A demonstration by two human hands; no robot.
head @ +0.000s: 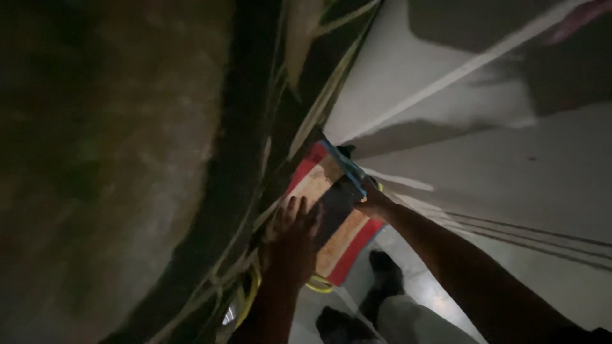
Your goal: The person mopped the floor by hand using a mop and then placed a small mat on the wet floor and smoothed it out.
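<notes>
The striped mat (331, 213), a flat rectangle banded in red, tan and dark blue with a light blue edge at its far end, sits at the centre of the view, pressed against a dark patterned surface (255, 159) that runs diagonally up the frame. We see our left hand (294, 236) laid flat on the mat's near edge, fingers spread and extended, palm against the fabric and the surface beside it. Our right hand (370, 200) meets the mat's far corner by the blue edge; its fingers curl onto the fabric, though in the dim light we cannot tell whether they pinch it or merely press. A yellow cord (317, 285) loops below the mat. To the left rises a broad, rough brownish wall (108, 159), dark and blurred. To the right lie pale grey panels (510, 159) crossed by lighter bands. Below, our dark-socked feet (384, 267) stand on a glossy pale tiled floor (433, 293).
</notes>
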